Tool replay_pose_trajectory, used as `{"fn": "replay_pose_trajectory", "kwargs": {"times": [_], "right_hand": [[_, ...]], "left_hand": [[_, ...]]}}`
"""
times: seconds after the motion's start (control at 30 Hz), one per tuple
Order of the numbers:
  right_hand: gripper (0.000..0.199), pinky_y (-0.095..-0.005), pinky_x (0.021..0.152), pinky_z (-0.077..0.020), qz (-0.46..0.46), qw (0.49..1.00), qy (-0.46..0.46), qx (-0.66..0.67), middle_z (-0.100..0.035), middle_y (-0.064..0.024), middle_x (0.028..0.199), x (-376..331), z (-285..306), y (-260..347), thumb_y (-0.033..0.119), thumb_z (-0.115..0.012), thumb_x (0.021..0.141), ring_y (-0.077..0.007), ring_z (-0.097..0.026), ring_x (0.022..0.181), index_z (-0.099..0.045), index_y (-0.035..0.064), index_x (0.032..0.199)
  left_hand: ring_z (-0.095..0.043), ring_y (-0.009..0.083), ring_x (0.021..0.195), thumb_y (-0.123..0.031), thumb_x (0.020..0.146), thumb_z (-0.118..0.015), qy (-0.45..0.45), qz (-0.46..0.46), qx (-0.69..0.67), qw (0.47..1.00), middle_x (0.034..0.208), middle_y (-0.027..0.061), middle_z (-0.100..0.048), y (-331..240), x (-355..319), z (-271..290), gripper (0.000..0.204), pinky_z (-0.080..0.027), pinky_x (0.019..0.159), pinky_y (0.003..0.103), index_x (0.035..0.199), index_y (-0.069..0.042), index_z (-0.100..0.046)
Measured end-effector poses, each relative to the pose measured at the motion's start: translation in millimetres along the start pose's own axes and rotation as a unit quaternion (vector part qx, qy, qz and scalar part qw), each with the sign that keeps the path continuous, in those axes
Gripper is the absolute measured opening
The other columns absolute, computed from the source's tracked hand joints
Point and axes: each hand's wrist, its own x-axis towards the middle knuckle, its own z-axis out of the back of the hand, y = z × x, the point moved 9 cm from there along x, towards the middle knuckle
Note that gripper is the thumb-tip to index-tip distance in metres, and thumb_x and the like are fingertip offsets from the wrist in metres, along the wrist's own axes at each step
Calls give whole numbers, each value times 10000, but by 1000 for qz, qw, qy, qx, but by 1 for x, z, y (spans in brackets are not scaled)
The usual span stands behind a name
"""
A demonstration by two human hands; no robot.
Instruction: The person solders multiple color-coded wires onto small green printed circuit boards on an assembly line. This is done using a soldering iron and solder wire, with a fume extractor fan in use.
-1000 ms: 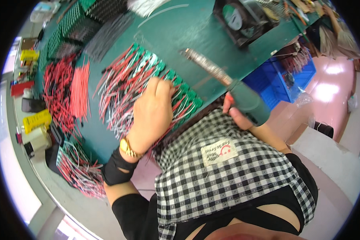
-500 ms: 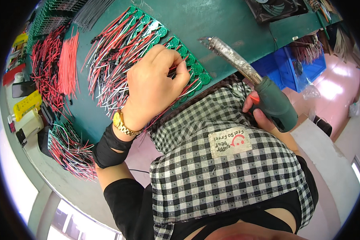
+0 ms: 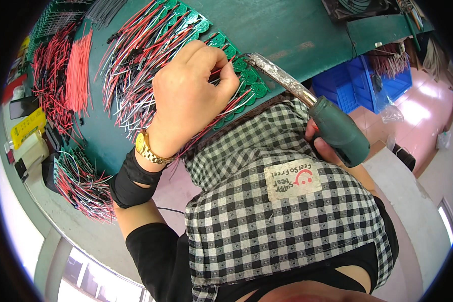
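My left hand is closed in a pinch over a row of round green circuit boards. Between thumb and forefinger is a thin wire, red where it shows; most of it is hidden by the fingers. My right hand is wrapped round the dark green handle of a soldering iron, partly behind it. The iron's bent tip reaches the boards just beside my left fingertips; whether it touches the joint I cannot tell. Red, black and white wires fan out leftward from the boards, several passing under my left hand.
Bundles of red-black wires and plain red wires lie at the left of the green mat. More wired boards sit at the lower left. A blue bin stands at right, a dark fan unit far right.
The soldering iron's tip has come down and left onto the boards beside my left fingertips. My left hand keeps its pinch. The whole view has shifted slightly.
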Motion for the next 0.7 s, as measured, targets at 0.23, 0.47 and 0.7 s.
{"fn": "replay_pose_trajectory", "kwargs": {"times": [0.23, 0.47, 0.7], "right_hand": [[259, -259, 620, -412, -56, 996, -10, 64, -586, -102, 814, 0, -3, -10, 183, -622, 811, -155, -537, 711, -573, -44, 926], [366, -300, 676, -448, -11, 984, -48, 169, -582, -123, 808, 5, 2, 12, 158, -595, 845, -190, -549, 732, -522, -53, 1136], [348, -312, 685, -443, -67, 992, 3, 103, -585, -109, 830, 0, 1, 1, 183, -604, 847, -186, -545, 769, -534, -33, 1111]], "left_hand": [[-550, 190, 514, -68, 664, -681, -3, -8, 16, 1000, 635, 20, -531, 0, -1, -1, 105, -434, 435, 308, 666, -104, -583], [-552, 199, 520, -74, 664, -682, -3, -1, -27, 1000, 649, 20, -546, 0, -2, 0, 98, -442, 443, 305, 667, -100, -588], [-557, 209, 528, -69, 670, -673, 10, -5, -14, 1000, 656, 25, -551, -2, -1, -3, 86, -448, 450, 308, 669, -91, -590]]}}
